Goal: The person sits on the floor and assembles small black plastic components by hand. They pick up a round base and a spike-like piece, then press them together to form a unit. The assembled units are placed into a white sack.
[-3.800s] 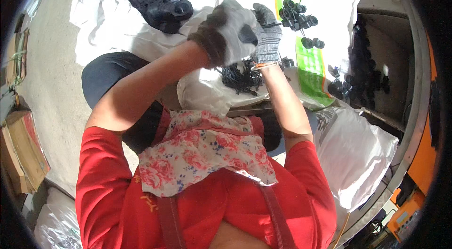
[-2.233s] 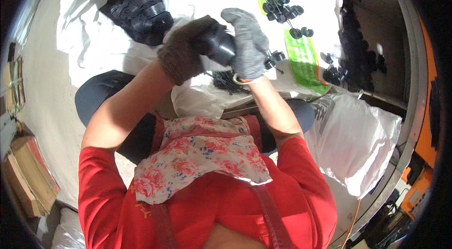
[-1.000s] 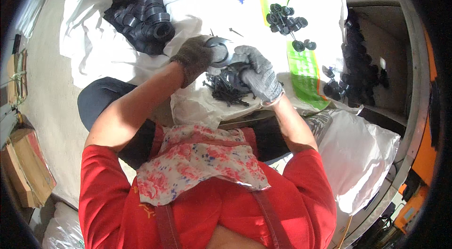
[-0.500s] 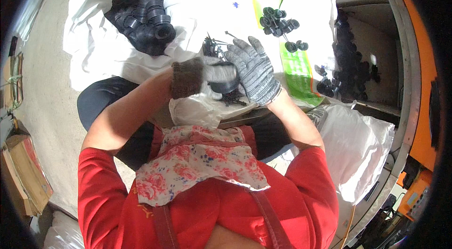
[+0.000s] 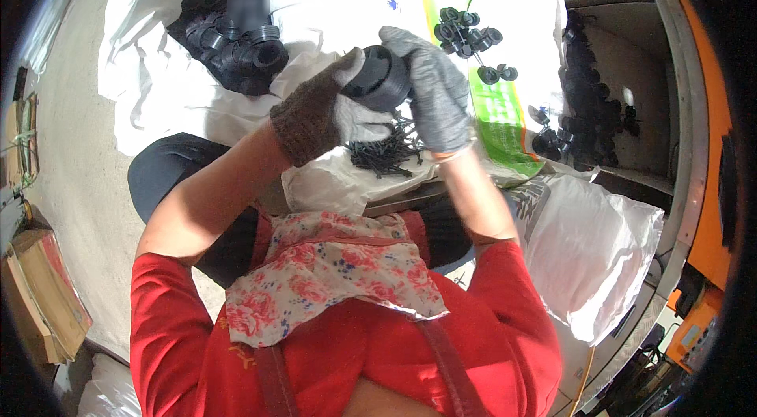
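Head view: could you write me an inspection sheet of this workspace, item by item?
Surface: white sheeting spread out, with a green-striped sack laid flat over it.
Job's things: black round part held between both hands above a heap of thin black pins.
Clutter: pile of black fittings at upper left; small black caps on the sack; more black parts at right; full white bag at lower right.
Hands: left hand in a brown glove and right hand in a grey glove, both gripping the part.
Cables: thin cord at the lower right.
Surroundings: cardboard at left; orange frame at right.
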Tool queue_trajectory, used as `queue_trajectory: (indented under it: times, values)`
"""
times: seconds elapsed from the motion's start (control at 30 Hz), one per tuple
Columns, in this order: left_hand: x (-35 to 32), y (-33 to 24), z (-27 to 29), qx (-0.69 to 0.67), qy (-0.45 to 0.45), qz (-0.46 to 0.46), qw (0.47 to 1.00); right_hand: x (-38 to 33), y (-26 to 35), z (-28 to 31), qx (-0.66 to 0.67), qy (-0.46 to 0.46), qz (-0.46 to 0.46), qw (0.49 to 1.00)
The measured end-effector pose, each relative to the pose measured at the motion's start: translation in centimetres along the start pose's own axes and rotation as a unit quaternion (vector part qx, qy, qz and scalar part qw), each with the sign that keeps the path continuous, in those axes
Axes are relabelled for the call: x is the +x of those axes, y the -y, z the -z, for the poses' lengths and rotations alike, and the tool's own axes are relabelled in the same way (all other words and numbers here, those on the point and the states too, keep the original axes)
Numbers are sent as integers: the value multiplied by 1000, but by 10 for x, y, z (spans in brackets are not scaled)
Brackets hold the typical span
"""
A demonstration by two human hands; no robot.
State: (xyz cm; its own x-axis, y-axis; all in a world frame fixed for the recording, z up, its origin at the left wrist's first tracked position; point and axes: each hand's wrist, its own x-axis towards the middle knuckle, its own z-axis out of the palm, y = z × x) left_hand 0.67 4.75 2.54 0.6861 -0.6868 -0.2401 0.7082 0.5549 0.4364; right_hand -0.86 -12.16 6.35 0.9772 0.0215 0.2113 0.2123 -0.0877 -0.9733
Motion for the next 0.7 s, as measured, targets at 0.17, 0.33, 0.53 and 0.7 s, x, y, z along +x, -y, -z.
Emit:
queue_trajectory:
  times: [0.17,0.33,0.53,0.7]
  values:
    - [7,-8,0,246,-45,-158,955,5,-38,-27,65,-59,-48,995]
    - [12,3,-12,722,-40,-394,567,23,-124,-17,128,64,-181,973]
    - [17,-12,31,832,-111,-359,407,40,-129,41,-352,27,-96,931]
    - [25,-58,-15,866,-273,-305,287,56,-220,182,-396,123,-302,858]
